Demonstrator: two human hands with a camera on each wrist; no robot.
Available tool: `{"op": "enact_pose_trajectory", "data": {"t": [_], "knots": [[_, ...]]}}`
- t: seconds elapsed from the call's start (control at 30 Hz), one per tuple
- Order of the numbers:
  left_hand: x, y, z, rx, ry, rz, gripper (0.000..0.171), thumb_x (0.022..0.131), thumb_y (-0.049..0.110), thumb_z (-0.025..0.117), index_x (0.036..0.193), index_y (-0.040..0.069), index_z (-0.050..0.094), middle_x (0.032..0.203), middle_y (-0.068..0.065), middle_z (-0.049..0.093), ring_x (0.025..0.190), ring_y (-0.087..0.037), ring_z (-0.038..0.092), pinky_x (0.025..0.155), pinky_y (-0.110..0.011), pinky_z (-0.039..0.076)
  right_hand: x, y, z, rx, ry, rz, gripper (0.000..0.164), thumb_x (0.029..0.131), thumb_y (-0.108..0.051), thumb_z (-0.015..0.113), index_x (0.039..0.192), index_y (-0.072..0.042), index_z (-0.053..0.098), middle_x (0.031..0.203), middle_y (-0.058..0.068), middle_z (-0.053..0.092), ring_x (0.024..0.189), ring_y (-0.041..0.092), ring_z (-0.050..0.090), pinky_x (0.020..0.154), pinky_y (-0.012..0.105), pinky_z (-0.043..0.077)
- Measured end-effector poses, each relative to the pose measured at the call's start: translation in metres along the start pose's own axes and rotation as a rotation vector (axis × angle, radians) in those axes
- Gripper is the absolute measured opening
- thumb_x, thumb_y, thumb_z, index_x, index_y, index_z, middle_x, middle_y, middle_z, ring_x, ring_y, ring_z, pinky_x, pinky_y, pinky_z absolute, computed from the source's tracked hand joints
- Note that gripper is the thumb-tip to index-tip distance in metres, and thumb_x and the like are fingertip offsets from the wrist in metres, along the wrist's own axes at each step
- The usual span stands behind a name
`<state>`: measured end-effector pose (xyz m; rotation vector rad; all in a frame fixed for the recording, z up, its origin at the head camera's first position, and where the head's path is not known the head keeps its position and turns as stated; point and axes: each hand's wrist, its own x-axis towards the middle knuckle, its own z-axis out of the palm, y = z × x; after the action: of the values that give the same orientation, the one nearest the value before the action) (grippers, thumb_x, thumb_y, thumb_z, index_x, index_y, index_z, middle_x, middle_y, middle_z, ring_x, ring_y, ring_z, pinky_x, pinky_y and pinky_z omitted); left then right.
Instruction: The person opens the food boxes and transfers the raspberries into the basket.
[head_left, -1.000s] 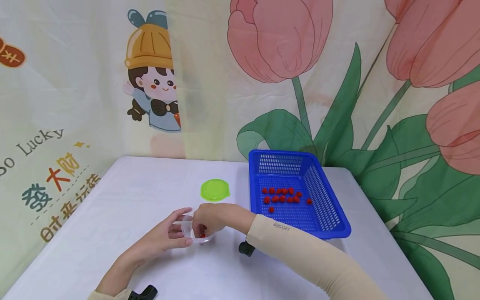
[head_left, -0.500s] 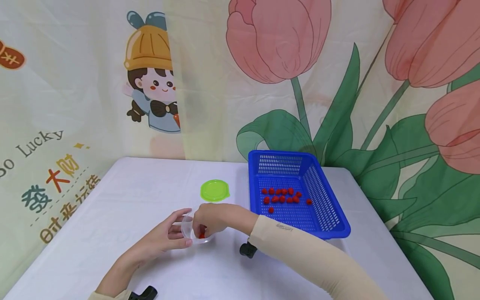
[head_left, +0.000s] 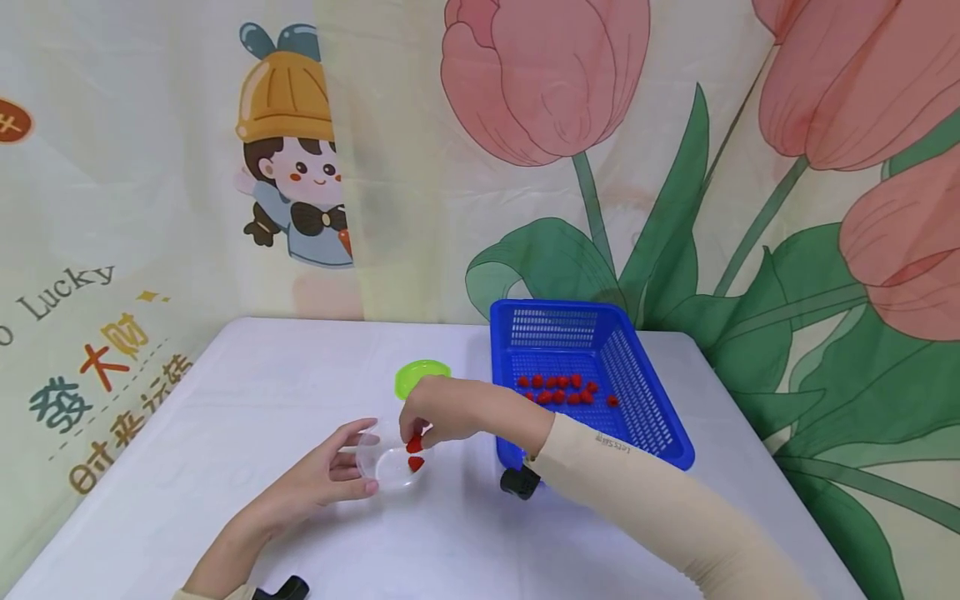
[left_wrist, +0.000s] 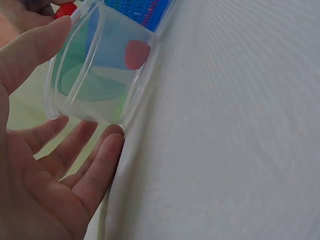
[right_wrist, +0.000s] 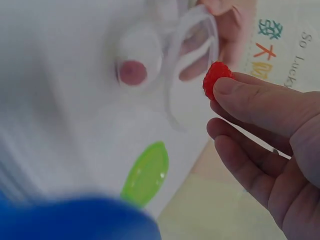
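Note:
In the head view my left hand [head_left: 330,479] holds a clear plastic tub [head_left: 390,473] on the white table. The left wrist view shows its thumb at the rim and the fingers against the opposite side. One red raspberry [left_wrist: 137,54] lies inside at the bottom. Just over the tub's mouth, my right hand [head_left: 450,408] pinches a second raspberry [right_wrist: 217,80] between thumb and fingertips. Behind that hand lies a green lid [head_left: 412,375], partly covered by it in the head view.
A blue perforated basket [head_left: 555,323] stands at the back right, with several raspberries [head_left: 562,382] on its floor. My right forearm crosses its near left corner. A printed curtain [head_left: 405,167] hangs behind the table.
My right hand has risen out of the tub and moved slightly right, a raspberry in its fingers. The raspberry inside the tub has come into sight. The left hand stays at the tub.

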<state>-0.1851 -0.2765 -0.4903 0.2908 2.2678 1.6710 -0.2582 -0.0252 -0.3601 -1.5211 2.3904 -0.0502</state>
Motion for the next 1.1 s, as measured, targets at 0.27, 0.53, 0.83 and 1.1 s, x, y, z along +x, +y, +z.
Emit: {"op": "enact_pose_trajectory", "data": {"t": [0.27,0.53,0.83,1.1], "knots": [[-0.001,-0.002,0.0,-0.001,0.002,0.012,0.094,0.093,0.019,0.085,0.167,0.02,0.026,0.163,-0.019,0.036,0.133,-0.035,0.06,0.095,-0.029,0.055,-0.04,0.025,-0.021,0.067,0.102,0.032,0.015,0.097,-0.014,0.079,0.112,-0.015,0.082,0.102,-0.009,0.077,0.095,0.003,0.066,0.091,0.015,0.052],[-0.002,-0.003,-0.002,0.009,-0.003,0.033,0.094,0.093,0.018,0.084,0.167,0.019,0.026,0.163,-0.02,0.035,0.134,-0.036,0.059,0.094,-0.027,0.055,-0.082,0.056,-0.033,0.14,0.2,0.112,0.018,0.096,-0.015,0.081,0.114,-0.018,0.082,0.104,-0.01,0.077,0.098,0.004,0.069,0.093,0.025,0.057],[-0.002,-0.003,-0.003,0.049,0.016,-0.007,0.094,0.092,0.023,0.085,0.166,0.023,0.027,0.162,-0.016,0.036,0.136,-0.035,0.057,0.096,-0.026,0.054,-0.114,0.102,-0.041,0.214,0.251,0.155,0.019,0.1,-0.015,0.077,0.119,-0.014,0.08,0.107,-0.007,0.078,0.099,0.008,0.071,0.091,0.026,0.059],[0.001,-0.002,0.0,0.042,0.008,-0.01,0.095,0.092,0.024,0.086,0.166,0.023,0.027,0.162,-0.017,0.036,0.135,-0.034,0.058,0.097,-0.027,0.054,-0.137,0.136,-0.027,0.199,0.244,0.216,0.016,0.099,-0.016,0.078,0.115,-0.016,0.08,0.104,-0.006,0.078,0.095,0.009,0.072,0.089,0.028,0.06]]}}
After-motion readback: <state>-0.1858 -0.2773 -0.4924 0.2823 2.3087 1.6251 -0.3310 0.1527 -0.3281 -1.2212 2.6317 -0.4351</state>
